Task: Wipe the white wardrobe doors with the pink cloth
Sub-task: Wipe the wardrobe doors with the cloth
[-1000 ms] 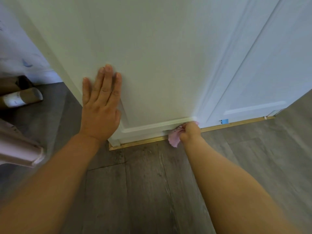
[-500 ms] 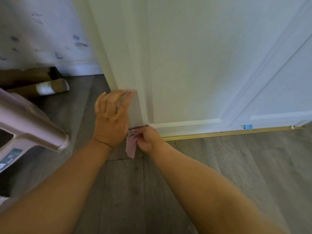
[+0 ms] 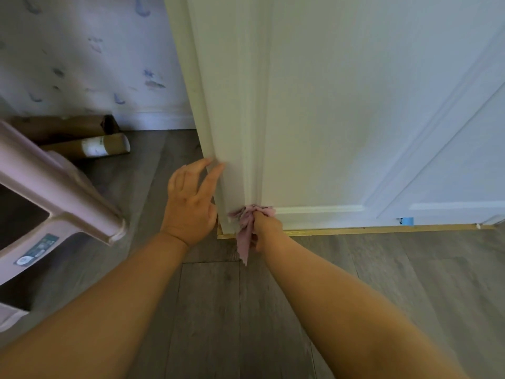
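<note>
Cloth and right hand [image 3: 263, 228] sit at the door's lower left corner, no longer mid-bottom as 1 second ago; the right hand grips the pink cloth [image 3: 244, 236] against the white wardrobe door [image 3: 328, 119]. Left hand [image 3: 191, 203], fingers spread, touches the door edge. Pink plastic unit [image 3: 54, 192] and cardboard tubes [image 3: 90, 144] lie at left on the floor [image 3: 213, 310]

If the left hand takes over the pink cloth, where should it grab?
Pinch the loose tail of the cloth that hangs below the right hand, coming from the left. The bunched top is pressed against the door; the tail hangs free over the floor.
</note>
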A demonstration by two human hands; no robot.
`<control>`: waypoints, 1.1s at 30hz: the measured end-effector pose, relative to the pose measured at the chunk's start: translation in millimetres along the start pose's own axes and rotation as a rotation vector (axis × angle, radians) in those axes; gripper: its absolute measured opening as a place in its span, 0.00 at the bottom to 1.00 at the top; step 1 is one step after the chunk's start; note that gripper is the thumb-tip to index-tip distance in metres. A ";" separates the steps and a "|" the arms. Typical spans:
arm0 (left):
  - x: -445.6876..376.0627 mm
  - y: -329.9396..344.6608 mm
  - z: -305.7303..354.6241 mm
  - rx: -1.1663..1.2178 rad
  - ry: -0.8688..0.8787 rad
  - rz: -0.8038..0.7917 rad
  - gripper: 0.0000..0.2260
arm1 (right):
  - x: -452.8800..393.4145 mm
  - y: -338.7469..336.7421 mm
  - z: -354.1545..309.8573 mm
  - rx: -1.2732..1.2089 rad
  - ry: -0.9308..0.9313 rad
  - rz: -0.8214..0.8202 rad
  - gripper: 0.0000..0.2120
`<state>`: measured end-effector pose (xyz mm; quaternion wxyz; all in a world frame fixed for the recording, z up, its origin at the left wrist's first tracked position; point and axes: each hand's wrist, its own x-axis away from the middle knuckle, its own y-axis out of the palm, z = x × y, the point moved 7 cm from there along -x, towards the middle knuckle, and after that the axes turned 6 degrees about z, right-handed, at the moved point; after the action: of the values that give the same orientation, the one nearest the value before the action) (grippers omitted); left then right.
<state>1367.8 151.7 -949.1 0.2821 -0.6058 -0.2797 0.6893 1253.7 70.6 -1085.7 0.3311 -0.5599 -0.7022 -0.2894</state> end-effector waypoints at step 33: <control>-11.7 22.2 29.6 0.223 0.070 -0.172 0.10 | 51.3 -24.6 -42.1 1.213 -2.115 0.291 0.14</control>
<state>1338.5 126.7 -954.1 0.4153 -0.5680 -0.2423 0.6680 1227.7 63.3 -1020.3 -0.1655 -0.3475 -0.5769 0.7204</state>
